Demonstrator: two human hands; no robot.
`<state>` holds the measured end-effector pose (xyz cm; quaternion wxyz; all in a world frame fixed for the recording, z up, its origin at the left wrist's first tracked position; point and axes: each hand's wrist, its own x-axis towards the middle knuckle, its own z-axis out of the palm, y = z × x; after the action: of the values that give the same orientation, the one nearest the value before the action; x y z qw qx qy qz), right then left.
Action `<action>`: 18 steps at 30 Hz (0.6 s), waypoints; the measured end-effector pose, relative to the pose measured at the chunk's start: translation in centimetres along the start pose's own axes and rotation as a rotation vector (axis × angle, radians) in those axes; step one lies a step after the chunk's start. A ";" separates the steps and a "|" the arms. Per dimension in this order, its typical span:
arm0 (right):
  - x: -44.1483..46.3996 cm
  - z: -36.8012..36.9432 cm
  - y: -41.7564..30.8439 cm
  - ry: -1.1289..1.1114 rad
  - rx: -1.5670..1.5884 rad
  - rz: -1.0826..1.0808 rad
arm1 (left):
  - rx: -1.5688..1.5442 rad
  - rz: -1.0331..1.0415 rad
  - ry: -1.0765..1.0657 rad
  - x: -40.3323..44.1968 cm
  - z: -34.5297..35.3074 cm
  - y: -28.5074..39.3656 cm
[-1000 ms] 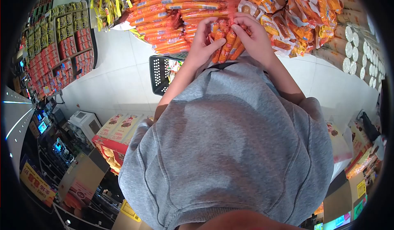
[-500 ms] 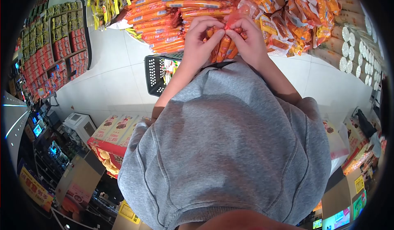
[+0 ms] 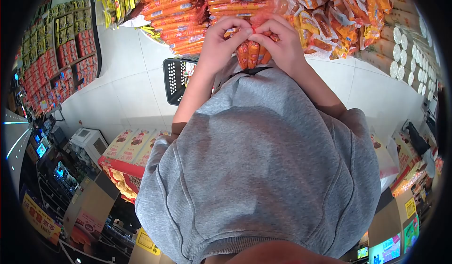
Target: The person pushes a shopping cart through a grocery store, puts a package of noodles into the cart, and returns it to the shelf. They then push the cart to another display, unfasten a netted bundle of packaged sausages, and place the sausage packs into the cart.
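Observation:
A bundle of orange-wrapped sausages [image 3: 253, 56] hangs in a red see-through bag in front of my chest. My left hand [image 3: 221, 41] is closed, its thumb and forefinger pinching the bag's gathered neck. From the other side my right hand [image 3: 283, 40] pinches the same neck, with the thumbs and fingertips of both hands nearly meeting. Loose red plastic sticks up above the fingers. Behind the hands lies a stack of long orange-wrapped sausages [image 3: 181, 16]. Whether the neck is knotted is hidden by my fingertips.
Right of the stack are heaped single-packed sausages [image 3: 329, 21]. A black shopping basket [image 3: 173, 81] with items inside stands on the floor at left. Farther left is a rack of small packets [image 3: 61, 56]. Rolled packages with round white ends [image 3: 407, 59] line the right side.
Both hands and the bagged sausages have shifted slightly left in view. The left hand has tipped a little, and more of the bundle shows below the fingers. Both pinches stay closed.

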<state>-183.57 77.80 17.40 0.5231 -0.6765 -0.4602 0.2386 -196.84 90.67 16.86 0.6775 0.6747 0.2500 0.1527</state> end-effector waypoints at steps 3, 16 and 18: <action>-0.1 0.2 -0.4 0.016 -0.038 -0.046 | -0.039 -0.040 -0.007 -0.3 -0.1 -0.1; -0.8 0.5 -0.5 -0.008 -0.013 -0.014 | -0.144 -0.081 0.077 -1.0 0.7 -1.1; -0.6 0.4 0.0 -0.033 0.010 0.004 | -0.065 -0.018 0.074 -1.0 1.0 -0.9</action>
<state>-184.23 77.46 17.18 0.5183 -0.6708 -0.4663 0.2528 -197.20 89.25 16.04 0.6907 0.6439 0.2761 0.1794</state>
